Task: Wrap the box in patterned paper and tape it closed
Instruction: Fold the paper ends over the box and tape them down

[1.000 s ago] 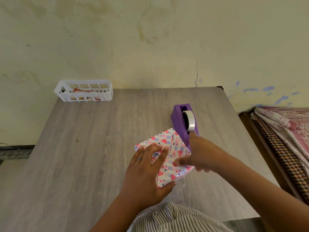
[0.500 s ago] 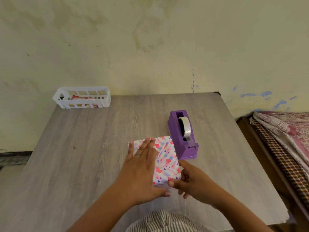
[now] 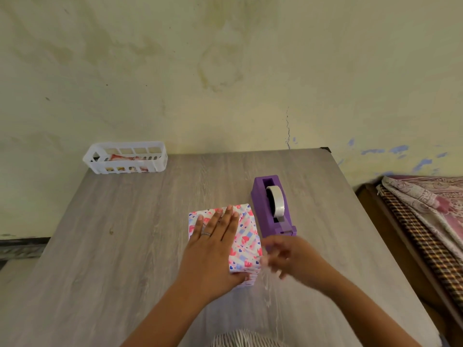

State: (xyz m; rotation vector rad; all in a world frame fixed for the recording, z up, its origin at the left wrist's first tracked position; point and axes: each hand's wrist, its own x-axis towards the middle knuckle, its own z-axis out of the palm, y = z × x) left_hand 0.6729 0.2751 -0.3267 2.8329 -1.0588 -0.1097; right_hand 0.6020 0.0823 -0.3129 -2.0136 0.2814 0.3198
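Since before, my right hand is hovering blurred beside the box, grip unclear, while my left hand is pressing flat on it; taping is next, needing tape from the dispenser.

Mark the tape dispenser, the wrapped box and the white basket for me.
tape dispenser (image 3: 260,209): head view, on its purple left side wall.
wrapped box (image 3: 246,237): head view, on the patterned top face, right of the hand.
white basket (image 3: 160,156): head view, on its right end wall.
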